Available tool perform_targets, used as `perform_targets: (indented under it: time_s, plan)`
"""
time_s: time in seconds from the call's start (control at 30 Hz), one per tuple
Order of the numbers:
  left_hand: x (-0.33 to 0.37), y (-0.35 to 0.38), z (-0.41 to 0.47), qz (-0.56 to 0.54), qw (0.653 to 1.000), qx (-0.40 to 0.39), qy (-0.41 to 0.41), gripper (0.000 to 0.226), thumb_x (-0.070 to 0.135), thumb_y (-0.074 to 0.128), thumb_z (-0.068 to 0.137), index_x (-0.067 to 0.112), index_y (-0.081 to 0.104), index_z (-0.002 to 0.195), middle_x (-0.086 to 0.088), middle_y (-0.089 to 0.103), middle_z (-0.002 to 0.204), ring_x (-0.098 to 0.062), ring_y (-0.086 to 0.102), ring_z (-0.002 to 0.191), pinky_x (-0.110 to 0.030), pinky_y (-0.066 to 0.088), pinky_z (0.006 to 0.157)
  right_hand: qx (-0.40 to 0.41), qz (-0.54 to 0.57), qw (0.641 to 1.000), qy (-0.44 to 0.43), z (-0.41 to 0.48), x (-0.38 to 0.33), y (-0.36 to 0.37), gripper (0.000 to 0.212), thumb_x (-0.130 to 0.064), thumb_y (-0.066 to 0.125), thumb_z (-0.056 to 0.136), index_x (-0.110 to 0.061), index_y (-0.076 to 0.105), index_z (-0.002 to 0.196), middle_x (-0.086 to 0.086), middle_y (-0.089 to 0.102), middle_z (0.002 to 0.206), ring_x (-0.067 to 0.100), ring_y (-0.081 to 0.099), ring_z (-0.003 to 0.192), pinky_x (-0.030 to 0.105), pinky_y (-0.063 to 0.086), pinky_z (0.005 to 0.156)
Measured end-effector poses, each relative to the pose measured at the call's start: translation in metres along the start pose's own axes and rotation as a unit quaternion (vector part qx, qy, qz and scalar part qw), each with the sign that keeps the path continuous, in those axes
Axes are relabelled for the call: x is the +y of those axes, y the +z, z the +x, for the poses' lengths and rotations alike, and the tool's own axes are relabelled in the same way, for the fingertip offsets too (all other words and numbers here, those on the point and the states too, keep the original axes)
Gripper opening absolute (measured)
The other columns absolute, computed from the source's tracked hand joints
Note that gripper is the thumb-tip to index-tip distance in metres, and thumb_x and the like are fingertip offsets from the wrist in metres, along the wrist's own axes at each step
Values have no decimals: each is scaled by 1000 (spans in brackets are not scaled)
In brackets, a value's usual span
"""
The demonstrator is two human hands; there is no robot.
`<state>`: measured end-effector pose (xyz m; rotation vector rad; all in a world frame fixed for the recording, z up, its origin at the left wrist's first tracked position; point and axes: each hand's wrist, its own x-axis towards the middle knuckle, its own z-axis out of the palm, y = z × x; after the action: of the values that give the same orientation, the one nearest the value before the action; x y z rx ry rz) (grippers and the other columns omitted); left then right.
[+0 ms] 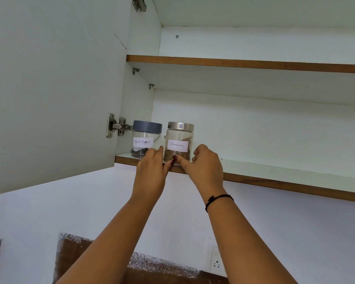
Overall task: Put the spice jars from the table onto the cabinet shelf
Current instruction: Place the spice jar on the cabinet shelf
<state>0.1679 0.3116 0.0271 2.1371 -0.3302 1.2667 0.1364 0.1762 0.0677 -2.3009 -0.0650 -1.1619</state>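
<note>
Two glass spice jars stand upright at the left end of the lower cabinet shelf (275, 171). The left jar, labelled Black Pepper (145, 138), has a grey lid. Beside it stands the Cinnamon jar (179, 140) with a silver metal lid and brown spice at the bottom. My left hand (152, 167) is raised at the shelf edge between the two jars, its fingers around the left side of the Cinnamon jar's base. My right hand (205, 165) holds the same jar's right side, thumb across the front. Both thumbs meet at the jar's base.
The open cabinet door (49, 89) hangs on the left with a metal hinge (117, 126). An upper shelf (254, 63) runs above. Below are a white wall, a wall socket (216, 261) and a brown surface (74, 259).
</note>
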Motion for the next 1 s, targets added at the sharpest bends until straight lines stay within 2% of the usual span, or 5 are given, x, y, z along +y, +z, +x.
perform_targets:
  time_s: [0.2, 0.37, 0.5, 0.63, 1.0]
  plan:
    - [2, -6, 0, -15, 1000, -15, -5, 51, 34, 57, 99, 10, 49, 143, -10, 58, 122, -26, 59, 110, -36, 51, 92, -5, 31, 999, -6, -6, 4, -14, 45, -59, 62, 84, -18, 61, 104, -6, 66, 91, 14, 64, 82, 31, 55, 69]
    - [9, -24, -4, -69, 997, -34, -22, 43, 31, 49, 103, 12, 51, 141, -8, 62, 122, -23, 62, 108, -30, 49, 86, -40, 168, 984, -41, -25, 15, -50, 12, -37, 65, 89, -26, 67, 84, -16, 63, 71, 6, 62, 60, 32, 57, 63]
    - [10, -37, -32, -68, 996, 38, 44, 24, 25, 57, 99, 16, 69, 117, 0, 71, 107, -14, 65, 94, -41, 57, 83, -40, 192, 978, -74, -56, 26, -74, 17, -28, 65, 90, -24, 69, 74, -17, 60, 57, 11, 60, 53, 40, 60, 60]
    - [26, -37, -71, -141, 990, 24, 14, 18, 29, 58, 99, 21, 72, 105, 11, 68, 102, 5, 60, 85, -24, 52, 63, -7, 219, 972, -80, -87, 38, -87, 18, -25, 66, 90, -19, 73, 75, -10, 67, 67, 15, 64, 61, 43, 58, 57]
    - [89, -21, -127, -282, 958, -38, -10, 23, 36, 53, 94, 25, 71, 102, 10, 71, 102, -6, 65, 98, -9, 50, 77, 44, 276, 960, -7, -147, 69, -115, 17, -37, 62, 88, -25, 73, 82, -6, 71, 77, 20, 69, 73, 47, 60, 58]
